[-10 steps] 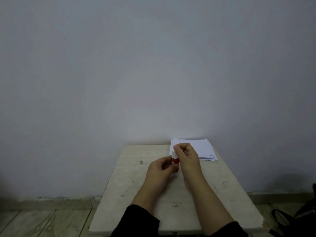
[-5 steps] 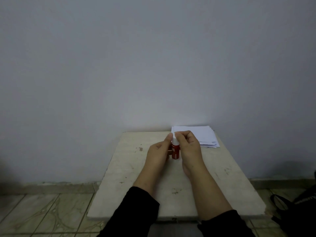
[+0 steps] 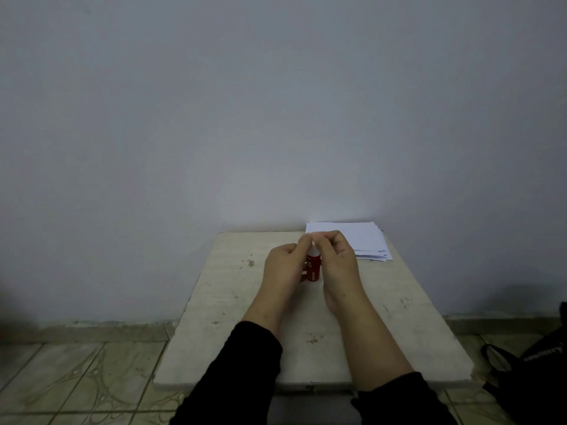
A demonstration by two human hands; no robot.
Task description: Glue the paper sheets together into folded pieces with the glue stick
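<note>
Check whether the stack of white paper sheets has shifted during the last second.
No. The stack of white paper sheets still lies at the far right corner of the pale stone tabletop; only the camera view shifted.

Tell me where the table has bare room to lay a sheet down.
The table is bare to the left of the left hand, and along the near right, below the paper stack. The far right corner is crowded: the stack sits there, with both hands on the glue stick beside it.
</note>
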